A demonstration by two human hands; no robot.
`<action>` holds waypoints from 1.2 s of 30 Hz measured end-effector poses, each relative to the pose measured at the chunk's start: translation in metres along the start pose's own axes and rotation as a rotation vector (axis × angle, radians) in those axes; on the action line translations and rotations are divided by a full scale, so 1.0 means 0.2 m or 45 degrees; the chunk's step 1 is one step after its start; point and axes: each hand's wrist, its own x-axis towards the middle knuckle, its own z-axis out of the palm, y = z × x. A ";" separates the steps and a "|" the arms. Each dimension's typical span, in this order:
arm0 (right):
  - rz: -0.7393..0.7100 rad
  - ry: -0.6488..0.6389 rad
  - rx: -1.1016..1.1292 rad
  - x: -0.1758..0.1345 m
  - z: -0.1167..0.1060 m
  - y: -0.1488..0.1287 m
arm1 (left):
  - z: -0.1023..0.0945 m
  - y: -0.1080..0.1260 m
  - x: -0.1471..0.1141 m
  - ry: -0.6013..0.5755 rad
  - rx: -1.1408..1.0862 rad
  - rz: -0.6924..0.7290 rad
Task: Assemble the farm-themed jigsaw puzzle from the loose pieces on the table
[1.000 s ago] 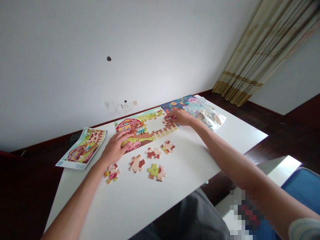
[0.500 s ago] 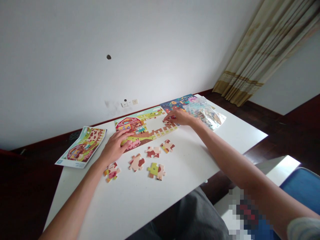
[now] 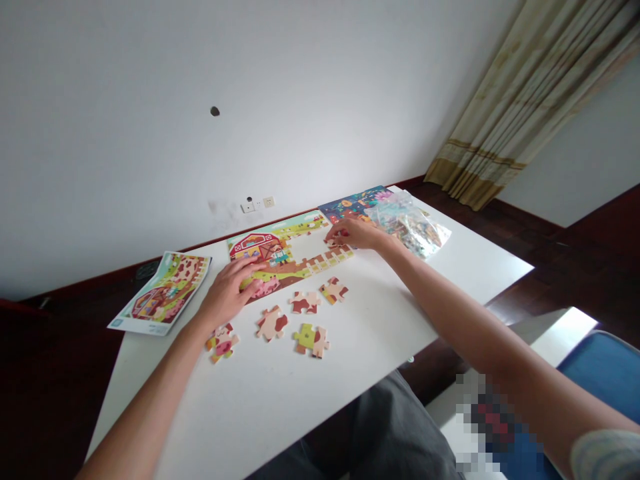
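Observation:
A partly assembled farm jigsaw puzzle (image 3: pixel 295 270) lies on the white table, with a red barn at its left and a gap in its middle right. My left hand (image 3: pixel 227 290) rests on its lower left part, fingers spread flat. At the gap's right side, my right hand (image 3: pixel 357 233) pinches a brown-and-cream puzzle piece (image 3: pixel 333 243), partly hidden by the fingers. Several loose pieces lie nearer me: a pink-nosed piece (image 3: pixel 223 343), a cream-and-brown piece (image 3: pixel 273 323), a spotted piece (image 3: pixel 305 302), a yellow-edged piece (image 3: pixel 334 290) and a green one (image 3: pixel 311 340).
A printed picture sheet (image 3: pixel 165 293) of the farm scene overhangs the table's left edge. Behind my right hand are a dark blue picture (image 3: pixel 345 205) and a clear plastic bag (image 3: pixel 413 227) of pieces. A wall stands behind the table (image 3: pixel 240 407); a blue seat (image 3: pixel 600 373) is at right.
The view has shifted slightly. My right hand stays at the right side of the gap with its piece, moving very little; my left hand remains on the puzzle.

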 end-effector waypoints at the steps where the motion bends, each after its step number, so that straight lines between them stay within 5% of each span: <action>1: -0.001 -0.008 -0.004 0.00 0.00 0.00 | 0.00 0.00 0.00 0.001 0.000 0.002; 23: -0.092 -0.048 0.093 -0.02 -0.02 0.00 | 0.00 0.01 0.00 -0.005 -0.014 -0.021; 36: 0.028 0.035 -0.292 -0.04 -0.06 -0.05 | 0.00 0.00 0.00 0.009 -0.012 0.002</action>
